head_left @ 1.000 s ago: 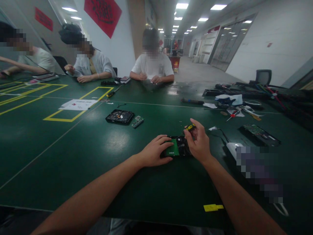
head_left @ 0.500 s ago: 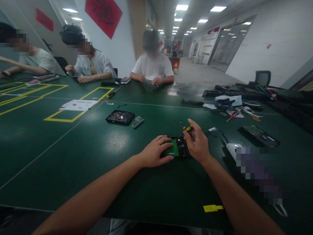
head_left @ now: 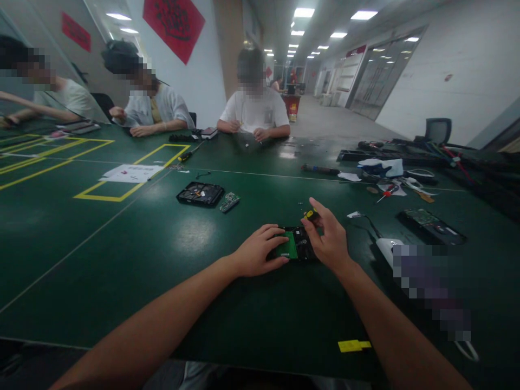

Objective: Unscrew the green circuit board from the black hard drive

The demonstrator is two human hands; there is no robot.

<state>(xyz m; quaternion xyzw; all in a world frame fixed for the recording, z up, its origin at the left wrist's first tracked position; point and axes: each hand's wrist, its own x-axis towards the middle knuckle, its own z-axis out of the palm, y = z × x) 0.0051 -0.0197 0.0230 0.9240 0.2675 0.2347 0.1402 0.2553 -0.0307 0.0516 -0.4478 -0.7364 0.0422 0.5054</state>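
Observation:
A small black hard drive (head_left: 298,245) with a green circuit board (head_left: 287,247) on top lies on the green table (head_left: 170,238) in front of me. My left hand (head_left: 257,252) rests on its left side, fingers curled over the board, holding it down. My right hand (head_left: 330,238) is closed around a small yellow-and-black screwdriver (head_left: 311,215), held upright over the drive's far right corner.
Another opened drive (head_left: 200,193) and a loose circuit board (head_left: 229,201) lie farther left. A white device with a cable (head_left: 385,245) sits to the right, tools and cables (head_left: 390,173) beyond. A yellow tag (head_left: 354,345) lies near the front edge. Three people sit across the table.
My right hand has turned slightly with the screwdriver over the drive and lowered a little. My left hand has stayed on the drive.

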